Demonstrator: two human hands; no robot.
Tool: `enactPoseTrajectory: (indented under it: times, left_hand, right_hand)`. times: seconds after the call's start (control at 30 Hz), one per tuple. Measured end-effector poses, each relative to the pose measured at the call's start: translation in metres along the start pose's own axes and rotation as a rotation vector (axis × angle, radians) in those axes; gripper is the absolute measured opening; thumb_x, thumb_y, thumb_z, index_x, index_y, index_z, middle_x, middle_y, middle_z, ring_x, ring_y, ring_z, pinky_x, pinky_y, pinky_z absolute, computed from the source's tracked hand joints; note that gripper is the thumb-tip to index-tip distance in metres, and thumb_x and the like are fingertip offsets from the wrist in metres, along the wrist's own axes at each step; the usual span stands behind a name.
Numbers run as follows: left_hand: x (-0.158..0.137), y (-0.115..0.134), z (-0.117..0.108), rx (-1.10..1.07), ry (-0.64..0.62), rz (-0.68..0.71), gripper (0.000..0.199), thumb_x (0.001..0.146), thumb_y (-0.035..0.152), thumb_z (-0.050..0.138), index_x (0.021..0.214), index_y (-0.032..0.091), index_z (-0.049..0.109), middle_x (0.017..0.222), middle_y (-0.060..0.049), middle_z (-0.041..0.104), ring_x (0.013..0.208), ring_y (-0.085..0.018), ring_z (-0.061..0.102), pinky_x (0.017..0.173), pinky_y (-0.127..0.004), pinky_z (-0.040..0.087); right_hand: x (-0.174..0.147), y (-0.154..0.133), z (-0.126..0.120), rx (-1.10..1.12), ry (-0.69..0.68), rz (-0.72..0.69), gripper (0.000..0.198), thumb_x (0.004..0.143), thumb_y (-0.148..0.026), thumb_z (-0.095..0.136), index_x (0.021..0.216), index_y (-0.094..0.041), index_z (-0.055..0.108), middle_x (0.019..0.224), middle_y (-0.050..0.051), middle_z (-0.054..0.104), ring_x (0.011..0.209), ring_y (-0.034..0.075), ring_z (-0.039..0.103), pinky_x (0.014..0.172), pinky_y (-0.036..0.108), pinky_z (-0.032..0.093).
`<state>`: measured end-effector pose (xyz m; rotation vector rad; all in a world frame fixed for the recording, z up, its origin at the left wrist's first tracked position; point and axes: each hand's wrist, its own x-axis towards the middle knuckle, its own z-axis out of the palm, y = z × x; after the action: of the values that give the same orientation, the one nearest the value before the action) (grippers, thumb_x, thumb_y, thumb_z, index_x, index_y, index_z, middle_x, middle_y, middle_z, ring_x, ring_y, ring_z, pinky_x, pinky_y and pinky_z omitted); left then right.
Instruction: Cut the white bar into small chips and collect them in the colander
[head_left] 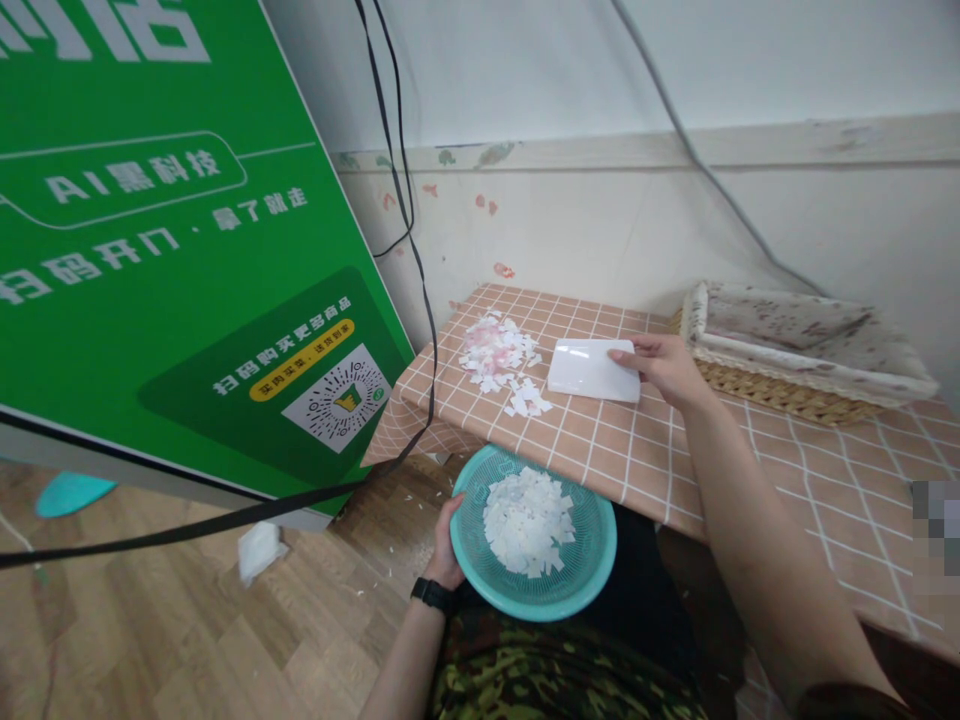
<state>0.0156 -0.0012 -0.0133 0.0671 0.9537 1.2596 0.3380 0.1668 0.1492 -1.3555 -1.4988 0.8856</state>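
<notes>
Right hand (664, 368) grips the right edge of a flat white card (592, 370), fingers clamped over its far side and thumb along the near side; the card lies flat on the surface (787, 470), which wears a pink checked cloth with white grid lines; the forearm runs from the near right corner of the view up to that hand. Just left of the card lies a loose heap of white paper scraps (499, 355), some tinged pink, spread toward the far left corner of the surface; a smaller clump of the same scraps sits just near the card's left corner, almost touching it.

Left hand (444, 550) holds the left rim of a round teal basin (534, 545), fingers closed on the rim with the thumb on top; a black watch (433, 595) sits on that wrist; the basin hangs just below and in front of the near edge of the surface, over the person's lap, and carries its own pile of white scraps (529, 522) in the middle.

On the far right of the surface stands a wicker basket (787, 395) lined with pale spotted fabric, well apart from the card. A big green signboard (165, 250) with white lettering and a square code leans at the left; black cables (409, 230) hang across it and down the white wall. Wood-look floor (187, 630) shows at the near left, with a crumpled white piece (259, 550) lying on it and a teal shape at the far left edge.
</notes>
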Motion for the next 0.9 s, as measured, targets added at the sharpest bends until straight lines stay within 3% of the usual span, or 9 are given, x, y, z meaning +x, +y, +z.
enactPoseTrajectory:
  times: [0.2, 0.33, 0.47, 0.57, 0.73, 0.9]
  left_hand:
    - [-0.001, 0.001, 0.001, -0.019, 0.017, -0.003, 0.016, 0.067, 0.027, 0.067, 0.075, 0.013, 0.068, 0.068, -0.005, 0.071, 0.080, -0.025, 0.066, 0.080, -0.035, 0.049]
    - [-0.001, 0.000, 0.001, -0.026, 0.020, 0.010, 0.016, 0.066, 0.027, 0.069, 0.074, 0.013, 0.068, 0.068, -0.005, 0.071, 0.078, -0.024, 0.067, 0.078, -0.034, 0.049]
    - [-0.001, 0.001, 0.001, -0.024, 0.013, -0.011, 0.017, 0.066, 0.028, 0.069, 0.074, 0.013, 0.068, 0.067, -0.005, 0.071, 0.076, -0.023, 0.067, 0.075, -0.033, 0.050]
    - [-0.001, 0.001, 0.001, -0.027, 0.012, -0.006, 0.016, 0.066, 0.027, 0.068, 0.074, 0.013, 0.068, 0.067, -0.005, 0.071, 0.075, -0.023, 0.067, 0.075, -0.033, 0.050]
    - [-0.002, 0.001, 0.001, -0.015, 0.010, -0.005, 0.017, 0.067, 0.028, 0.068, 0.074, 0.013, 0.068, 0.065, -0.004, 0.070, 0.075, -0.023, 0.067, 0.075, -0.032, 0.050]
    - [-0.001, 0.000, 0.001, -0.004, 0.014, 0.046, 0.017, 0.066, 0.027, 0.068, 0.076, 0.013, 0.067, 0.069, -0.004, 0.071, 0.075, -0.022, 0.066, 0.075, -0.032, 0.049]
  right_hand:
    - [0.005, 0.009, -0.019, -0.014, 0.136, 0.006, 0.041, 0.058, -0.047, 0.072, 0.081, -0.014, 0.069, 0.057, 0.002, 0.058, 0.047, 0.012, 0.046, 0.040, 0.025, 0.033]
    - [0.009, 0.016, -0.018, 0.104, 0.209, 0.041, 0.037, 0.056, -0.043, 0.075, 0.078, -0.015, 0.068, 0.059, 0.001, 0.058, 0.047, 0.013, 0.049, 0.042, 0.026, 0.038]
    - [0.007, 0.015, -0.002, 0.188, 0.087, 0.072, 0.035, 0.056, -0.040, 0.076, 0.078, -0.016, 0.065, 0.067, 0.003, 0.062, 0.053, 0.015, 0.055, 0.045, 0.027, 0.042]
    - [0.005, 0.012, 0.006, 0.149, 0.002, 0.097, 0.034, 0.052, -0.038, 0.079, 0.070, -0.017, 0.059, 0.061, 0.002, 0.060, 0.048, 0.013, 0.052, 0.041, 0.025, 0.038]
    - [0.005, 0.011, -0.008, 0.091, 0.006, 0.168, 0.039, 0.048, -0.032, 0.081, 0.059, -0.019, 0.046, 0.050, -0.004, 0.048, 0.042, 0.009, 0.044, 0.037, 0.023, 0.032]
    - [0.004, 0.009, -0.014, 0.266, -0.039, 0.192, 0.043, 0.045, -0.029, 0.082, 0.059, -0.019, 0.042, 0.056, -0.003, 0.051, 0.049, 0.011, 0.051, 0.043, 0.024, 0.040]
